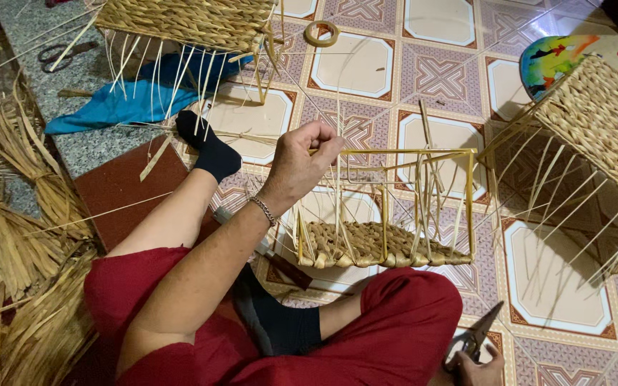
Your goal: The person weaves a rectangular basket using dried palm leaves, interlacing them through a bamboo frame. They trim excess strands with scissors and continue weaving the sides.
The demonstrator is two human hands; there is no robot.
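**Hands at a half-woven straw basket on a tiled floor**

Head view: the left hand [302, 163] is raised over the floor with its fingers curled nearly closed, pinching thin pale straw strands at the top edge of a rectangular yellow wire frame with a woven straw bottom [384, 214]. A silver chain bracelet [262, 210] circles that wrist. The right hand [479, 368] sits low at the lower edge of the picture, fingers wrapped around the handles of dark metal scissors [475, 337], whose blades point up and away from the palm.

The basket frame stands just beyond the left hand and between the two hands. Only its lower part is woven, in a tight braided band; above that the bare wire uprights and loose straw stakes stand free, some leaning and crossing.

Beyond the right hand, a larger finished woven straw basket [599, 118] lies tilted, loose strands trailing from it. Far beyond the left hand, another woven straw panel [187, 21] rests above a blue cloth [134, 100]. A bundle of dry straw [16, 236] lies outside the left arm. A tape roll [321, 33] lies on the tiles.
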